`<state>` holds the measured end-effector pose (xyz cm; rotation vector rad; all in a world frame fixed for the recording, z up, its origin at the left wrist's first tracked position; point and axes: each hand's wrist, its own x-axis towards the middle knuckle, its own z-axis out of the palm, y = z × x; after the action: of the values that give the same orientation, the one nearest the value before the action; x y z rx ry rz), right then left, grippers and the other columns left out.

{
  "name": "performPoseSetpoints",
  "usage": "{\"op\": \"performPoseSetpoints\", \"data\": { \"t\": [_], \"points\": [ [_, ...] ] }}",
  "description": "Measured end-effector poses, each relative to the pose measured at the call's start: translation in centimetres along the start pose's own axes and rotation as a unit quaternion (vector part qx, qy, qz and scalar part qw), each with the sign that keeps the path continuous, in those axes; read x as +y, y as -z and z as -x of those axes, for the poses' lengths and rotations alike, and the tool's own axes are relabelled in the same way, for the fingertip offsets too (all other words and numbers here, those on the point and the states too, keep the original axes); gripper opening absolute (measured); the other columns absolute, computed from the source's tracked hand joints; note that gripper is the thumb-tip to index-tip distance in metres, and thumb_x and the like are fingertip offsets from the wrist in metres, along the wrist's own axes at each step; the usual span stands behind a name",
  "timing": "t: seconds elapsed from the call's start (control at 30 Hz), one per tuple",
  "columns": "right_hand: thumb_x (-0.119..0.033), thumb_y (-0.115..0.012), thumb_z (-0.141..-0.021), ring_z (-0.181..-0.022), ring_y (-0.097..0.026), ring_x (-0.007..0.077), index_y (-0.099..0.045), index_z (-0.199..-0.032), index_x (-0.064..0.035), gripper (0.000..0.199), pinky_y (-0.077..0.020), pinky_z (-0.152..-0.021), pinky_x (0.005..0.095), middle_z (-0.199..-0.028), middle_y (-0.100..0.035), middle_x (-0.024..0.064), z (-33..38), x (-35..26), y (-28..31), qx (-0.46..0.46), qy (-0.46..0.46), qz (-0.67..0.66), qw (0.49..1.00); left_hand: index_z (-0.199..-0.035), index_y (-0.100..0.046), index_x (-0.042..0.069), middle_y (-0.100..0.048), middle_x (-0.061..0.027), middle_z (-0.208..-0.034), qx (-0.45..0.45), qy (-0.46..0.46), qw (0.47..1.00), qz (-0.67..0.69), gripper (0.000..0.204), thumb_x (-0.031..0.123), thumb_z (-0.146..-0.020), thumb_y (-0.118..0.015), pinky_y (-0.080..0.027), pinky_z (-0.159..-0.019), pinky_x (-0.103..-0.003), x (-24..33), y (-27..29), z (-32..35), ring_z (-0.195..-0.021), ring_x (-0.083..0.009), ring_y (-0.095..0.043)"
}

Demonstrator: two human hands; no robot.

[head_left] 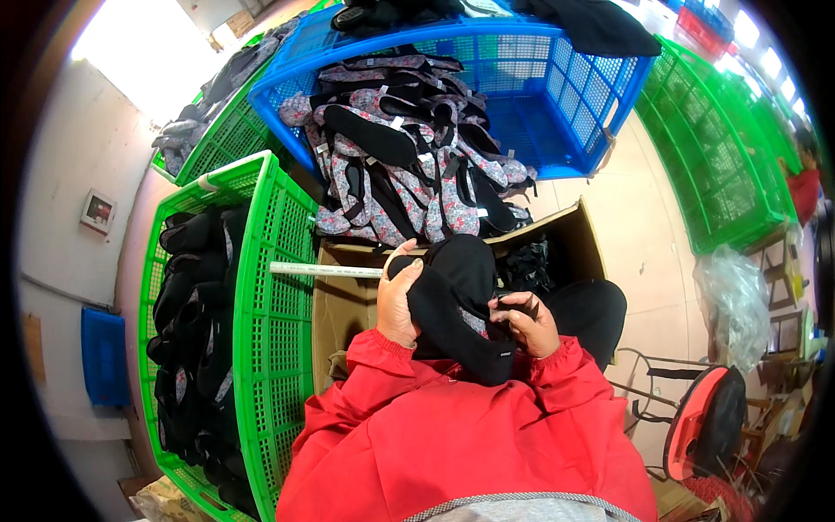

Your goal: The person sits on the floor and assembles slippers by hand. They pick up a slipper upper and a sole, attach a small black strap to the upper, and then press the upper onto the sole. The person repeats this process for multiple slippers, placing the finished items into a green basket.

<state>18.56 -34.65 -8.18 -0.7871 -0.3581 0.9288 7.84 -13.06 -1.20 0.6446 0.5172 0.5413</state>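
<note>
My left hand (398, 304) is closed round the upper left end of a curved black padded fabric piece (461, 350), with the thumb on its face. A patch of grey-and-red floral lining shows in the middle, and a small light label sits near its lower end. My right hand (531, 324) pinches a small dark part at the piece's right edge, too small to name. Beyond my hands, a heap of similar floral-and-black padded pieces (383, 139) spills from a tipped blue crate (539, 104). A pale rod (323, 270) ends behind my left hand.
An open cardboard box (584, 228) with small black parts (527, 268) stands before me. At left is a green crate (270, 348) of black padded pieces (193, 313). Green crates (713, 148) stand at far right, near a clear plastic bag (735, 304) and a red-and-black seat (706, 422).
</note>
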Motion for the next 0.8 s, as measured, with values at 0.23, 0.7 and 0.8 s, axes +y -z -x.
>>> {"op": "performPoseSetpoints", "data": {
  "t": [0.23, 0.7, 0.8],
  "points": [
    [-0.015, -0.060, -0.096, -0.099, -0.059, 0.0133, -0.064, -0.114, 0.0013, 0.025, -0.0448, -0.090, 0.0274, -0.108, -0.065, 0.0064, 1.3, -3.0, -1.1, -0.068, 0.025, 0.277, 0.958, -0.124, -0.056, 0.009, -0.065, -0.0052, -0.087, 0.077, 0.017, 0.996, 0.047, 0.034, 0.009, -0.090, -0.057, -0.056, -0.073, -0.037, 0.0, 2.5, -1.3, -0.078, -0.0200, -0.066],
    [-0.016, -0.065, -0.089, -0.086, -0.058, 0.0105, -0.069, -0.099, -0.0038, 0.016, -0.0461, -0.081, 0.0246, -0.093, -0.065, 0.0004, -0.4, 0.2, 6.2, 0.244, -0.030, 0.026, 0.969, -0.130, -0.048, -0.001, -0.060, -0.0070, -0.116, -0.102, 0.032, 0.992, -0.070, 0.049, -0.001, -0.086, -0.069, -0.045, -0.098, -0.029, -0.6, 0.3, 0.6, -0.109, -0.0163, -0.058],
    [-0.017, -0.063, -0.091, -0.089, -0.063, 0.0171, -0.066, -0.103, -0.0026, 0.019, -0.0501, -0.084, 0.0298, -0.096, -0.067, 0.0058, -0.6, 2.6, 8.4, 0.221, -0.090, -0.043, 0.970, -0.117, -0.054, -0.001, -0.064, -0.0062, -0.105, -0.088, -0.033, 0.989, -0.117, 0.037, 0.000, -0.085, -0.071, -0.048, -0.090, -0.026, -1.3, -0.2, 0.8, -0.098, -0.0137, -0.061]
  ]
}}
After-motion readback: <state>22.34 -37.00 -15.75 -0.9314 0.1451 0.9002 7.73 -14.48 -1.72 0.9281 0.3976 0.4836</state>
